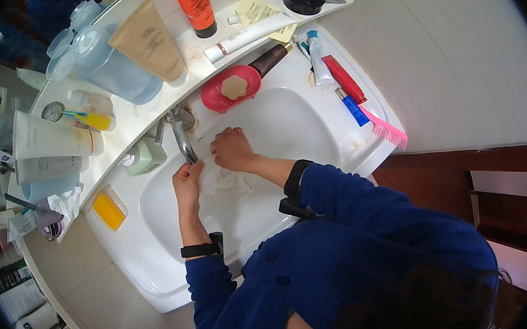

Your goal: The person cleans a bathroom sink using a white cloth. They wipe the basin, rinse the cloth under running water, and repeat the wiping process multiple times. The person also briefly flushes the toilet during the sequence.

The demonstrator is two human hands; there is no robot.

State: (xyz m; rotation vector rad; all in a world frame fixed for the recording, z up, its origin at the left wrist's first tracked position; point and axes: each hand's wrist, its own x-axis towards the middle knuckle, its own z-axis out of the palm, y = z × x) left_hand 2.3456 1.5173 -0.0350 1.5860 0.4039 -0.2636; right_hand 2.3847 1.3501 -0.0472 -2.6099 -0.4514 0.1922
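In the head view, my left hand (187, 186) is at the outlet of the chrome faucet (183, 141), thumb and fingertips drawn together. Whether anything is pinched between them cannot be made out. My right hand (234, 149) is curled over the white washbasin (284, 128), just right of the spout. Its fingertips and palm are turned from view. Below and between both hands, a pale, wet, translucent patch (232, 183) shows in the basin; it could be thin cloth or running water. Black straps circle both wrists.
A pink soap dish (210, 95) holding flower-shaped soap (234, 87) sits behind the basin. Tubes and a pink comb (387, 129) line the right rim. A green pump bottle (146, 156) and yellow soap bar (108, 211) stand left. Bottles crowd the shelf (194, 56).
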